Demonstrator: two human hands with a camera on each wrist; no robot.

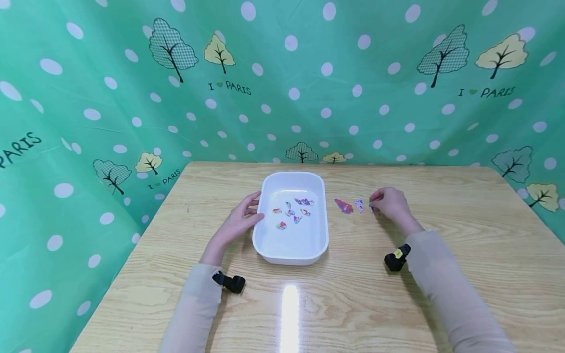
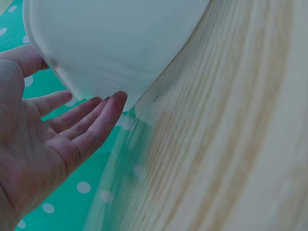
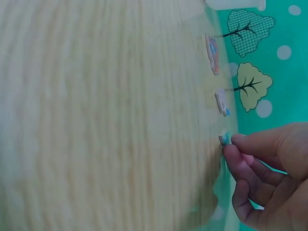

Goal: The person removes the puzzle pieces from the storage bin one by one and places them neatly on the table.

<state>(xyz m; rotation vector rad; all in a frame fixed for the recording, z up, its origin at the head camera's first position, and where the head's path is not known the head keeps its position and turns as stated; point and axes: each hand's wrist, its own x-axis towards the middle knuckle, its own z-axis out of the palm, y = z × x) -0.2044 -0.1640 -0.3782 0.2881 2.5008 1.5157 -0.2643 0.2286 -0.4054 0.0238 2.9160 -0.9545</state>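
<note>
A white rectangular plastic tub (image 1: 290, 247) stands on the table with several small printed, odd-shaped flat pieces (image 1: 290, 213) inside. My left hand (image 1: 238, 218) holds its left side, thumb over the rim; in the left wrist view the other fingers (image 2: 98, 127) lie against or close to the outer wall. Right of the tub, my right hand (image 1: 390, 202) pinches a small bluish flat piece (image 3: 224, 139) between thumb and index finger at the tabletop. Beside it lie a small purple-and-white piece (image 1: 359, 205) and a larger red-and-purple piece (image 1: 344, 206), in a row toward the tub.
The wood-grain table (image 1: 362, 304) ends at the back against a green dotted curtain (image 1: 282, 98) printed with trees. Black wrist cameras sit on both sleeves. A bright light reflection shows on the tabletop in front of the tub.
</note>
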